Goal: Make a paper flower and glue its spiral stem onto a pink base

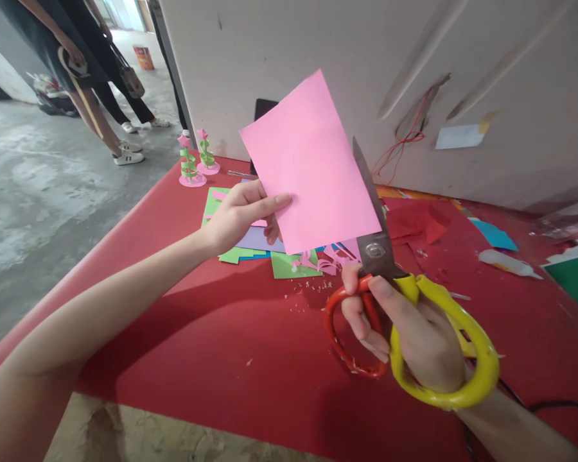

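Note:
My left hand (243,215) pinches the lower left edge of a pink sheet of paper (311,163) and holds it up above the red table (221,333). My right hand (409,327) grips a pair of scissors (404,301) with one red and one yellow handle loop. The grey blades point up along the right edge of the pink sheet.
Green, blue and purple paper sheets (250,247) and pink curled offcuts (330,260) lie under the raised sheet. Two small paper trees (192,163) stand at the far edge. A glue bottle (505,263) and red scraps (414,221) lie to the right. People stand at top left.

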Tool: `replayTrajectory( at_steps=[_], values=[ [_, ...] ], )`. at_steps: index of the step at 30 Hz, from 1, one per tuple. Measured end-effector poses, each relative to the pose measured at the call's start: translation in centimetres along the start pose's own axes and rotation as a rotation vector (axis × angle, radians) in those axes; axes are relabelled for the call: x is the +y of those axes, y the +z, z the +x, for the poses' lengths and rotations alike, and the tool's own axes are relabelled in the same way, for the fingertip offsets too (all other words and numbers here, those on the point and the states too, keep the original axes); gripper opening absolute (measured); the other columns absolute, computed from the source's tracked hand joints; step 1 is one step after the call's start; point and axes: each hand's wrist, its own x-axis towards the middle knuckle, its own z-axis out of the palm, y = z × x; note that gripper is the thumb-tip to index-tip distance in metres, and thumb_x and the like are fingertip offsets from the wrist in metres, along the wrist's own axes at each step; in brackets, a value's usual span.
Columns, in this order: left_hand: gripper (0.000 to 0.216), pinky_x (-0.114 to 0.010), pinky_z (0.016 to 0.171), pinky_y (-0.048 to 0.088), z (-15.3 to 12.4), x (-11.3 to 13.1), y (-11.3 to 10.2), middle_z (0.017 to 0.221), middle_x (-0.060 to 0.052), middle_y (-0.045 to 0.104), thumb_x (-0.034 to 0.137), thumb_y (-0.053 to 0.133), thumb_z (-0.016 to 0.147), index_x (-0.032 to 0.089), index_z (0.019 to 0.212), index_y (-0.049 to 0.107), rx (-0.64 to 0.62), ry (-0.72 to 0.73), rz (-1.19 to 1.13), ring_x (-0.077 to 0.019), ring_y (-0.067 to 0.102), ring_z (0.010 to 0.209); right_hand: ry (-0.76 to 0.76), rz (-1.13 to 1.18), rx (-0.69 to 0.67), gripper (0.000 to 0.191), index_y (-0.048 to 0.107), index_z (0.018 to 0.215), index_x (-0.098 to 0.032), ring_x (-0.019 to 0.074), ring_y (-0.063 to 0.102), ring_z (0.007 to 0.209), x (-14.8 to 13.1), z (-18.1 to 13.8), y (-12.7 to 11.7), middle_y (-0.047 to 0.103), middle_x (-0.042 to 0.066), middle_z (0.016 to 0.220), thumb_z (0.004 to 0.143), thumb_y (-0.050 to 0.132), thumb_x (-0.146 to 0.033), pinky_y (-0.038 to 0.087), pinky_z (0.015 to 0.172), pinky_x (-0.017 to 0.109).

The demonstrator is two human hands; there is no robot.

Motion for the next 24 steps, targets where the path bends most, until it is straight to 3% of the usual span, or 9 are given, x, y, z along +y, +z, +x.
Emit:
replayTrajectory(
  at_steps=[3,8,15,20,24],
  values=[
    [0.033,-0.02,0.038,0.039,0.09,-0.12,0.03,0.045,0.004,0.06,0.042,0.072,0.071,0.016,0.06,0.055,0.002,0.003,-0.038,-0.0073,0.053,0.034,-0.001,0.055,-0.038,0.041,0.043,0.087,-0.016,0.0007,0.029,0.037,-0.1,0.25,-0.16,0.042,-0.005,0.054,0.087,0.048,-0.057,0.023,0.034,0.013],
    [0.031,-0.02,0.036,0.037,0.2,-0.4,-0.32,0.043,0.005,0.058,0.04,0.068,0.074,0.017,0.06,0.053,0.01,-0.018,-0.066,-0.0074,0.052,0.034,-0.014,0.156,-0.144,0.031,0.04,0.094,-0.017,0.0055,0.048,0.055,-0.08,0.64,-0.51,0.056,0.003,0.077,0.086,0.053,-0.044,0.043,0.05,0.019],
    [0.034,-0.02,0.039,0.038,0.36,-0.81,-0.62,0.047,0.005,0.056,0.043,0.071,0.072,0.017,0.062,0.052,0.014,0.001,-0.043,-0.0062,0.051,0.037,-0.02,0.157,-0.188,0.03,0.042,0.107,-0.016,0.0063,0.047,0.06,0.37,0.66,-0.84,0.055,0.006,0.083,0.09,0.045,-0.041,0.042,0.052,0.02],
    [0.04,-0.018,0.05,0.05,0.47,-0.95,-0.04,0.063,0.006,0.061,0.045,0.08,0.059,0.018,0.078,0.059,0.115,0.012,-0.126,-0.007,0.061,0.057,-0.034,0.151,-0.188,0.024,0.041,0.103,-0.017,0.0051,0.046,0.057,0.46,0.78,-0.74,0.054,0.004,0.081,0.092,0.042,-0.038,0.04,0.052,0.02],
    [0.043,-0.016,0.036,0.032,0.34,-0.81,0.07,0.051,0.009,0.051,0.049,0.079,0.06,0.018,0.072,0.052,0.055,-0.025,-0.091,-0.0026,0.048,0.039,-0.037,0.143,-0.19,0.025,0.041,0.105,-0.016,0.0048,0.046,0.057,0.44,0.82,-0.58,0.054,0.004,0.081,0.092,0.042,-0.037,0.04,0.053,0.019]
  ],
)
